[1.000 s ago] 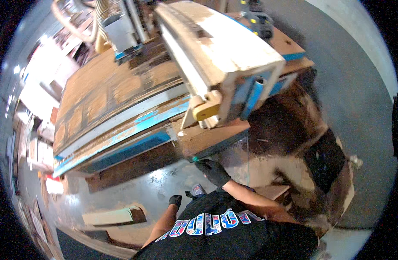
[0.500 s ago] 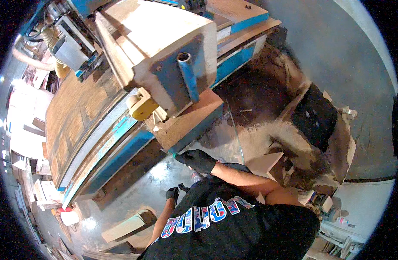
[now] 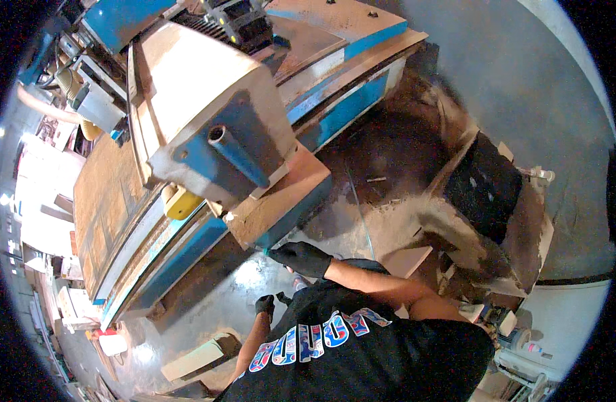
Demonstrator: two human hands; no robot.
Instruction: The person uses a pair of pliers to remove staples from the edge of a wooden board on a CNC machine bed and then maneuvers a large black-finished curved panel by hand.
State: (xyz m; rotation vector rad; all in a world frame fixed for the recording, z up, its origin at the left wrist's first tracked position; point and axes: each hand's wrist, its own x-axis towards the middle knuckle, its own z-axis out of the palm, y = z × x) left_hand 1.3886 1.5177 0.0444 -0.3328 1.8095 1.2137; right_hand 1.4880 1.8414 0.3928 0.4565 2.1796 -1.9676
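My right hand [image 3: 300, 259], in a black glove, is closed around a slim tool with a green part [image 3: 262, 250], whose kind I cannot make out. Its tip points at the lower corner of a dusty ledge [image 3: 284, 194] on a large blue and white cutting machine. Above this ledge stands the machine's raised housing [image 3: 221, 127], with a blue pipe [image 3: 239, 155] on its side and a yellow part [image 3: 180, 202] below. Lower down, my left hand [image 3: 265, 306], gloved in black too, hangs over the floor, fingers apart and nothing visible in it.
The machine's brown bed [image 3: 117, 208] stretches to the left. Brown dust [image 3: 388, 161] covers the floor to the right, crossed by a thin teal line [image 3: 359, 214]. Further right stands a dusty bin-like shape with a black side [image 3: 485, 184]. A flat board [image 3: 197, 356] lies at lower left.
The raised housing now sits further left in view, and the ledge slightly lower; whether it moved or my view shifted I cannot tell. My right hand stays close to the ledge's corner.
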